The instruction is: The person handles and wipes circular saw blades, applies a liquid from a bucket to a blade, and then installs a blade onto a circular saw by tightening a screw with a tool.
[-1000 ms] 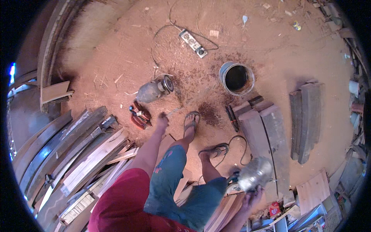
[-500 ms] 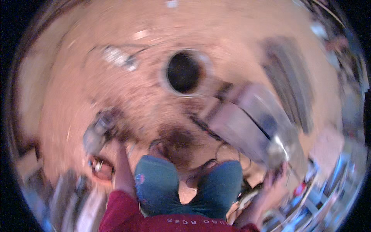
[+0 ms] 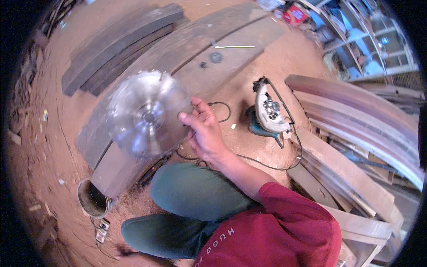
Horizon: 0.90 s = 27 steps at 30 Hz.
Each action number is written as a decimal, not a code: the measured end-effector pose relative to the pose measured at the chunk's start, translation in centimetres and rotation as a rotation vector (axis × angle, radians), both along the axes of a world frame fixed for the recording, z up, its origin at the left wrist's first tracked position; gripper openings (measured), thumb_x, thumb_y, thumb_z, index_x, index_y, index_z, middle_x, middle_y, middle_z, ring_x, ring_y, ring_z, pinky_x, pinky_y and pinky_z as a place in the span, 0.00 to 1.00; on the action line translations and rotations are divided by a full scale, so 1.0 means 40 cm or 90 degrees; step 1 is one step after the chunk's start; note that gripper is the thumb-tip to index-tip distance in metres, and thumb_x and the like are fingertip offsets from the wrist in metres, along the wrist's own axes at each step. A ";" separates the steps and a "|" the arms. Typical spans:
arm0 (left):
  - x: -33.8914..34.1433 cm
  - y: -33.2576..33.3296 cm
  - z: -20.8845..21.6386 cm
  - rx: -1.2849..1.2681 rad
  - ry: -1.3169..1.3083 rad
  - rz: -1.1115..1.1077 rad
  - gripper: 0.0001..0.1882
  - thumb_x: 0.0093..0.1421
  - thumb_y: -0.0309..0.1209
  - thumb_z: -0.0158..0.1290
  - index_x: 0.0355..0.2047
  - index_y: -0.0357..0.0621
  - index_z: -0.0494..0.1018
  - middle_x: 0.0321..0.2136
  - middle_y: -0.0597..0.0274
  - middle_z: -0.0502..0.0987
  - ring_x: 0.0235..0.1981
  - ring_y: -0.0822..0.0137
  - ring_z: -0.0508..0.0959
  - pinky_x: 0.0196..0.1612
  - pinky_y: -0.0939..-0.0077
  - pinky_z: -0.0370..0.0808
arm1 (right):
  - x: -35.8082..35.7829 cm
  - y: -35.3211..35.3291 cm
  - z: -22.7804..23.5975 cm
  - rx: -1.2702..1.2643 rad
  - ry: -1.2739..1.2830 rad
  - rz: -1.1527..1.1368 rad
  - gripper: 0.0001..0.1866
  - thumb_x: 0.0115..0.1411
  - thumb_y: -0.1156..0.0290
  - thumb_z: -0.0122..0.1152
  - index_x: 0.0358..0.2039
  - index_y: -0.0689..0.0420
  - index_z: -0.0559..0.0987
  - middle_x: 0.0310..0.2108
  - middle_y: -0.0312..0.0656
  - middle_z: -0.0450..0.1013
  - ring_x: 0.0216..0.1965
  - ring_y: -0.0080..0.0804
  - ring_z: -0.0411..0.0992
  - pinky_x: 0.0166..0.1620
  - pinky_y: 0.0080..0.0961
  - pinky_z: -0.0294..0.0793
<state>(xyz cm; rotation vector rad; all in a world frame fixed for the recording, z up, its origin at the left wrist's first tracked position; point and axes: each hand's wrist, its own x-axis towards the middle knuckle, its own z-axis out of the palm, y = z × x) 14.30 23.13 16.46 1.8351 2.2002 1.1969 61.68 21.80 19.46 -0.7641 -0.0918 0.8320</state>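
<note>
My right hand (image 3: 203, 129) grips a large silver circular saw blade (image 3: 133, 102) by its rim, thumb on the upper face. The blade is held up over grey curved planks (image 3: 191, 53), covering part of them. On the planks lie a round metal flange (image 3: 215, 57), a small dark piece (image 3: 203, 65) and a thin pale stick (image 3: 235, 46). To the right of my hand, a teal circular saw (image 3: 269, 115) stands on the ground, no blade on its exposed spindle. Skin shows below my knees at the lower edge; whether it is my left hand or a foot is unclear.
A stack of curved timber (image 3: 356, 120) and boards (image 3: 347, 173) lines the right side. A shelf (image 3: 356, 44) holds clutter at the upper right. A round bucket (image 3: 93, 198) and a power strip (image 3: 102, 230) are at the lower left. A black cord (image 3: 275, 168) loops near the saw.
My view has swung right, so the bucket now sits lower left. The blade, low by the planks' end before, is now lifted in my right hand.
</note>
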 end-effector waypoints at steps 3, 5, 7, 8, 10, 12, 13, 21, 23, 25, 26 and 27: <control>0.148 0.180 0.188 -0.009 -0.217 -0.177 0.34 0.68 0.48 0.39 0.64 0.33 0.58 0.63 0.45 0.60 0.62 0.52 0.64 0.65 0.55 0.58 | -0.005 -0.033 0.049 0.034 -0.101 0.030 0.20 0.57 0.81 0.61 0.51 0.62 0.70 0.46 0.40 0.73 0.48 0.25 0.70 0.51 0.24 0.71; 0.290 0.260 0.282 -0.118 -0.439 -0.429 0.37 0.66 0.51 0.42 0.66 0.36 0.54 0.62 0.45 0.63 0.61 0.50 0.66 0.63 0.54 0.61 | -0.024 0.001 0.073 0.077 -0.140 0.041 0.21 0.57 0.80 0.62 0.51 0.62 0.70 0.45 0.39 0.73 0.47 0.25 0.70 0.51 0.24 0.70; 0.482 0.285 0.308 -0.220 -0.410 -0.663 0.39 0.64 0.50 0.48 0.66 0.35 0.53 0.60 0.44 0.65 0.60 0.52 0.68 0.60 0.56 0.65 | -0.022 0.010 0.089 0.096 -0.182 0.050 0.21 0.57 0.79 0.62 0.51 0.62 0.71 0.44 0.39 0.73 0.47 0.24 0.70 0.50 0.23 0.70; 0.567 0.275 0.309 -0.297 -0.472 -0.647 0.39 0.63 0.47 0.51 0.66 0.35 0.53 0.59 0.44 0.66 0.58 0.54 0.69 0.58 0.59 0.67 | -0.018 0.016 0.099 0.106 -0.186 0.064 0.21 0.57 0.79 0.63 0.51 0.62 0.71 0.44 0.38 0.73 0.46 0.23 0.70 0.50 0.23 0.70; 0.687 0.280 0.302 -0.432 -0.533 -0.640 0.40 0.60 0.39 0.58 0.66 0.37 0.53 0.57 0.46 0.68 0.53 0.61 0.72 0.52 0.67 0.72 | 0.008 0.009 0.124 0.122 -0.200 0.072 0.21 0.57 0.78 0.63 0.51 0.63 0.71 0.43 0.38 0.73 0.45 0.23 0.70 0.49 0.23 0.70; 0.758 0.280 0.308 -0.443 -0.501 -0.674 0.37 0.61 0.38 0.58 0.65 0.39 0.55 0.53 0.49 0.71 0.48 0.63 0.75 0.50 0.69 0.73 | 0.039 -0.006 0.131 -0.021 -0.217 0.021 0.23 0.57 0.75 0.65 0.53 0.61 0.69 0.40 0.39 0.73 0.41 0.23 0.72 0.44 0.21 0.73; 0.798 0.260 0.323 -0.399 -0.468 -0.721 0.35 0.63 0.38 0.56 0.65 0.39 0.56 0.51 0.50 0.73 0.46 0.64 0.76 0.49 0.70 0.73 | 0.082 -0.038 0.130 -0.118 -0.216 0.001 0.24 0.57 0.74 0.65 0.53 0.60 0.69 0.40 0.39 0.73 0.40 0.23 0.72 0.41 0.20 0.74; 0.731 0.316 0.220 -0.430 -0.280 -0.799 0.23 0.69 0.40 0.47 0.58 0.39 0.67 0.46 0.54 0.77 0.40 0.68 0.77 0.43 0.75 0.73 | 0.592 -0.688 -0.059 -0.168 -0.149 -0.563 0.21 0.62 0.79 0.57 0.56 0.58 0.68 0.51 0.47 0.71 0.49 0.38 0.73 0.49 0.41 0.80; 0.690 0.364 0.195 -0.409 -0.249 -0.781 0.22 0.69 0.40 0.46 0.58 0.40 0.68 0.46 0.54 0.77 0.39 0.69 0.77 0.42 0.75 0.73 | 0.641 -0.784 -0.140 -0.194 -0.189 -0.595 0.23 0.61 0.78 0.58 0.57 0.56 0.67 0.50 0.46 0.72 0.47 0.38 0.74 0.46 0.41 0.80; 0.664 0.409 0.162 -0.325 -0.320 -0.695 0.23 0.70 0.42 0.43 0.58 0.38 0.67 0.45 0.55 0.76 0.38 0.70 0.76 0.41 0.76 0.72 | 0.677 -0.863 -0.218 -0.205 -0.217 -0.613 0.24 0.62 0.77 0.59 0.58 0.53 0.67 0.48 0.42 0.73 0.44 0.35 0.74 0.43 0.39 0.79; 0.657 0.420 0.165 -0.327 -0.317 -0.703 0.23 0.70 0.42 0.43 0.58 0.38 0.67 0.45 0.55 0.76 0.38 0.70 0.76 0.41 0.76 0.72 | 0.678 -0.870 -0.238 -0.205 -0.214 -0.621 0.24 0.62 0.77 0.59 0.58 0.53 0.67 0.48 0.42 0.73 0.44 0.35 0.74 0.43 0.39 0.79; 0.653 0.429 0.168 -0.309 -0.347 -0.656 0.24 0.71 0.43 0.43 0.58 0.38 0.67 0.45 0.55 0.76 0.38 0.70 0.76 0.41 0.76 0.71 | 0.680 -0.875 -0.255 -0.232 -0.221 -0.629 0.25 0.62 0.76 0.59 0.59 0.52 0.66 0.48 0.42 0.72 0.45 0.35 0.74 0.43 0.40 0.78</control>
